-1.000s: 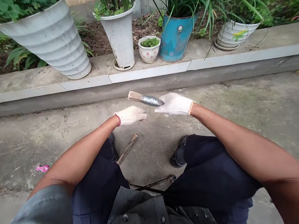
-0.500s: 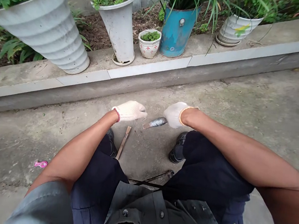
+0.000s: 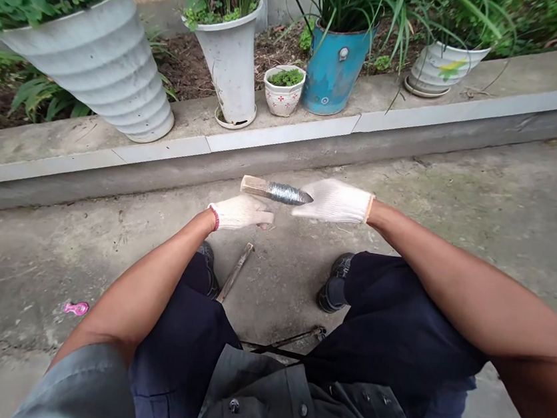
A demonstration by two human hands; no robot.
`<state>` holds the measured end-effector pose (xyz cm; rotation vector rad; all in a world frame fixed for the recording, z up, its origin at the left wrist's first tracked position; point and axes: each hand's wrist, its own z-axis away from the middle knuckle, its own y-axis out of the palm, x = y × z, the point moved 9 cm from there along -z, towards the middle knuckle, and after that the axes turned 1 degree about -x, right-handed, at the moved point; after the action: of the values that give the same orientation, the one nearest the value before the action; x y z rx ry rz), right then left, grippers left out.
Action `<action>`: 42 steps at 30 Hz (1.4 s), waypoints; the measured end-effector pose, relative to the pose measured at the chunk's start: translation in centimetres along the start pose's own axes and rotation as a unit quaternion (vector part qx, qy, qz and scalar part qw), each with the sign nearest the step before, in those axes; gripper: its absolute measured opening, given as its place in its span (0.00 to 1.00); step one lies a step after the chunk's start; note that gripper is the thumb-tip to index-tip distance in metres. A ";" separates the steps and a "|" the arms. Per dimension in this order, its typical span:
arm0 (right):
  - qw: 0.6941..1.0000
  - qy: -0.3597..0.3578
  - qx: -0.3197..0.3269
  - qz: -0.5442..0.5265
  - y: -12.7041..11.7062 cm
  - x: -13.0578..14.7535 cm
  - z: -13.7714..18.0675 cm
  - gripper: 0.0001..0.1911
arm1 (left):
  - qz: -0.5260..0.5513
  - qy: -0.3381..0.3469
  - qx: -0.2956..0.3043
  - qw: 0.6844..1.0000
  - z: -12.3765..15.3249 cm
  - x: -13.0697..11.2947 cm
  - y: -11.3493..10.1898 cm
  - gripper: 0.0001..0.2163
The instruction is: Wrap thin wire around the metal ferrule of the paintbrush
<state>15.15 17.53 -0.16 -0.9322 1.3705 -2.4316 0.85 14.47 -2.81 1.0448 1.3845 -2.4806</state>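
Note:
My right hand (image 3: 337, 201), in a white knit glove, grips one end of a wooden stick (image 3: 253, 185) wound with silvery wire (image 3: 284, 193). The stick lies nearly level, its bare end reaching left above the knuckles of my left hand (image 3: 242, 213). That hand is gloved too, with its fingers closed and pinched at the tips, just left of the right fingertips. Whatever thin thing sits in the pinch is too small to make out. On the concrete below leans or lies a second wooden stick (image 3: 236, 271), its near end hidden by my left leg.
Ahead runs a low concrete ledge (image 3: 287, 133) bearing a ribbed white planter (image 3: 119, 63), a tall white pot (image 3: 229, 62), a small patterned pot (image 3: 281, 99) and a blue bucket (image 3: 337, 71). A pink object (image 3: 76, 308) lies left. A dark thin tool (image 3: 317, 333) lies between my legs.
My right hand has turned and lifted the wire-wound stick, whose free end swung up from below to above my left hand. My left hand stays in nearly the same place.

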 end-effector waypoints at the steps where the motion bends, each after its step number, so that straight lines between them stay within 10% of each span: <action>1: 0.999 -0.012 0.036 -0.029 0.5 0.3 0.5 0.23 | -0.002 0.008 -0.002 1.000 0.0 0.2 0.0 0.14; 8: 0.958 -0.080 0.274 0.025 7.0 1.8 3.1 0.15 | -0.064 -0.007 -0.005 0.998 -0.3 0.1 0.3 0.17; 14: 0.967 0.023 0.135 0.214 7.3 -1.3 -0.8 0.09 | -0.131 -0.034 -0.009 0.991 -1.0 -1.7 1.0 0.18; 23: 0.991 0.079 -0.021 0.107 0.7 -3.5 -2.1 0.23 | -0.023 -0.028 -0.004 0.999 -0.5 -2.4 1.0 0.18; 30: 0.984 -0.015 0.104 -0.141 1.1 0.6 2.0 0.23 | -0.016 -0.035 -0.025 0.999 -0.9 0.2 0.5 0.15; 36: 0.958 -0.053 0.282 -0.023 6.9 0.6 3.0 0.16 | -0.056 -0.029 -0.049 0.997 -0.8 -0.8 -0.4 0.20; 42: 0.976 0.050 0.143 0.155 6.1 -3.5 -0.3 0.08 | -0.120 -0.039 0.020 0.992 -0.8 -2.6 1.9 0.20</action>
<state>16.93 15.96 -6.85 -0.4937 1.0604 -2.3713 3.94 13.45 -2.82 0.8194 1.5238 -2.6953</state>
